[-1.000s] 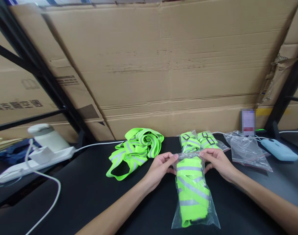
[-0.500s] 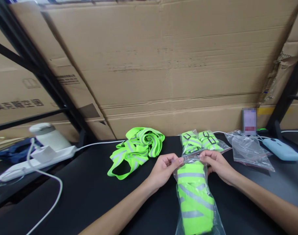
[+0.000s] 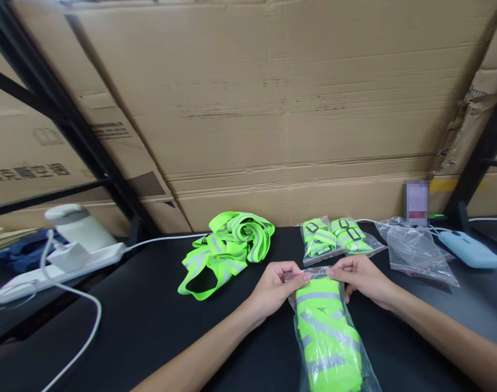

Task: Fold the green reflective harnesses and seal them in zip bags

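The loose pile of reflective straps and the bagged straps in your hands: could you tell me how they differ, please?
The loose pile of reflective straps lies bare and sprawled on the black table; the bagged straps are folded compactly inside a clear plastic bag. The pile sits untouched near the cardboard, while the bagged straps are pinched at the bag's mouth by the left hand and right hand. Both are neon green with grey reflective bands.

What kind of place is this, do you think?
Probably a warehouse packing bench: big cardboard boxes on black racking, and both hands pinching a clear bag of neon straps, with two filled bags behind it.
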